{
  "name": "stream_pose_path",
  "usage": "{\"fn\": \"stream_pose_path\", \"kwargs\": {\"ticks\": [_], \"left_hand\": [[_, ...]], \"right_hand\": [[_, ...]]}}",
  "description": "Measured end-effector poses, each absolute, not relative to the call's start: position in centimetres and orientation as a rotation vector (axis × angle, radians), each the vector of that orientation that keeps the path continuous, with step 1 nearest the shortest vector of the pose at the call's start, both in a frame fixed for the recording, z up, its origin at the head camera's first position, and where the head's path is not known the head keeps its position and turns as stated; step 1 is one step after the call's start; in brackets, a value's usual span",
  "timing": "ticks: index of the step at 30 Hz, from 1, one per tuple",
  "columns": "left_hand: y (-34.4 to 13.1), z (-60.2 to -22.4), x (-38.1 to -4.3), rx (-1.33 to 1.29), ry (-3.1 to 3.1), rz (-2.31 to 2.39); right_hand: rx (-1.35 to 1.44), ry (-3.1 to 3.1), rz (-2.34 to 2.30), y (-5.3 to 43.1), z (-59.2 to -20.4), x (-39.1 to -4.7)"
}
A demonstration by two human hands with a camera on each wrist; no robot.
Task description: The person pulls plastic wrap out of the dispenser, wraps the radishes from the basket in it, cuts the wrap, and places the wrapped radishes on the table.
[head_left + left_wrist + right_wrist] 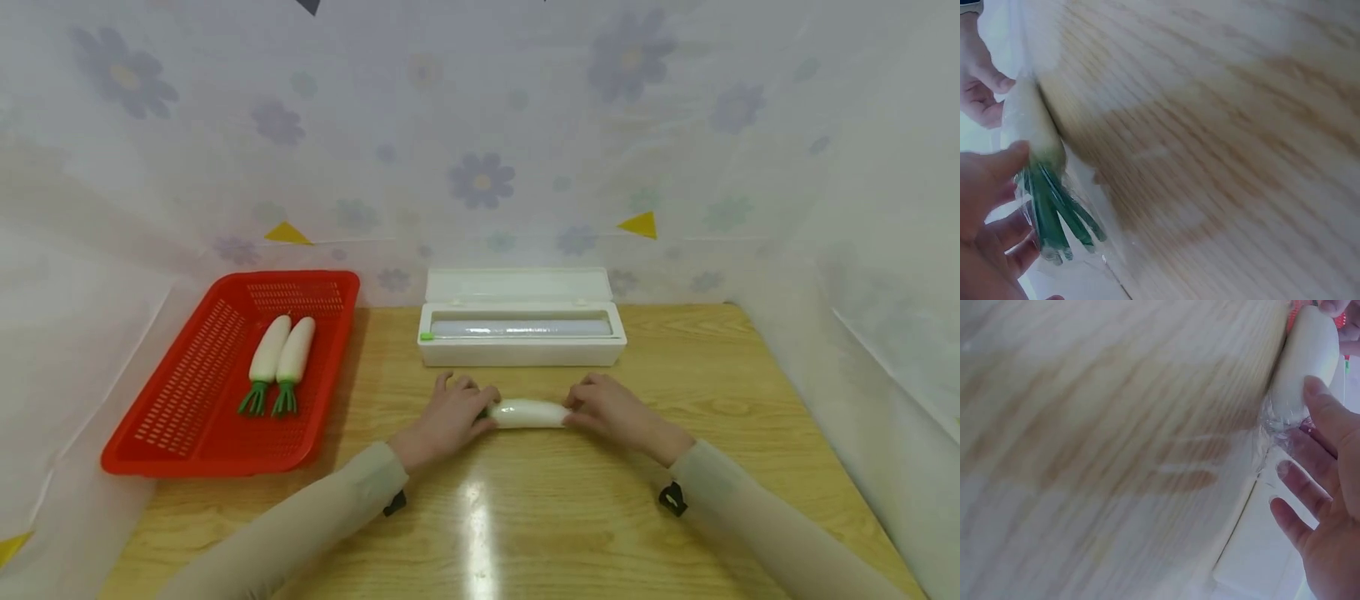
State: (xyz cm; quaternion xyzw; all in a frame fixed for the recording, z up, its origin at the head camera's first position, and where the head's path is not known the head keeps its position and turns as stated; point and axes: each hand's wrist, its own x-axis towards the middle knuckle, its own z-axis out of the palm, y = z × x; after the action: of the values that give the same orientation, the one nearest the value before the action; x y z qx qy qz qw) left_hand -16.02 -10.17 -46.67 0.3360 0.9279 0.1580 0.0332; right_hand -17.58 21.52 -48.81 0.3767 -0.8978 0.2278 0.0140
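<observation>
A white radish (531, 413) lies crosswise on the table in front of me, wrapped in clear cling film that shines along its top. My left hand (448, 419) holds the end with the green leaves (1054, 215), its thumb on the white part and its fingers behind. Film covers the leaves and sticks out past them in the left wrist view. At the tapered end, my right hand (617, 417) holds the radish between thumb and forefinger, other fingers spread. Loose crumpled film (1280, 422) bunches at that end in the right wrist view.
Just behind the radish stands a white cling film box (522, 353), lid raised, with a film roll (522, 327) inside and a green slider (427, 337) at its left. A red basket (330, 392) on the left holds two unwrapped radishes (282, 354). Flowered sheeting (480, 125) encloses the table.
</observation>
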Motion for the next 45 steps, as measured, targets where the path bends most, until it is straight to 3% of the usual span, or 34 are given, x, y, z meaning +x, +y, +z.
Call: {"fn": "stream_pose_path", "kwargs": {"ticks": [14,30,40,45], "left_hand": [[-8.9,-47.0,-16.4,0.961,2.991,0.232],[-9.6,-47.5,-16.1,0.93,2.896,0.46],[-9.5,-47.4,-16.2,0.933,2.857,0.502],[-8.9,-46.9,-16.5,0.954,2.929,0.253]], "right_hand": [[1.207,-2.691,0.396,21.3,-48.9,-17.4],[1.179,-2.825,0.243,20.4,-47.7,-16.6],[1.234,-2.715,0.425,19.1,-47.8,-16.1],[1.203,-2.733,0.482,19.3,-48.3,-17.2]]}}
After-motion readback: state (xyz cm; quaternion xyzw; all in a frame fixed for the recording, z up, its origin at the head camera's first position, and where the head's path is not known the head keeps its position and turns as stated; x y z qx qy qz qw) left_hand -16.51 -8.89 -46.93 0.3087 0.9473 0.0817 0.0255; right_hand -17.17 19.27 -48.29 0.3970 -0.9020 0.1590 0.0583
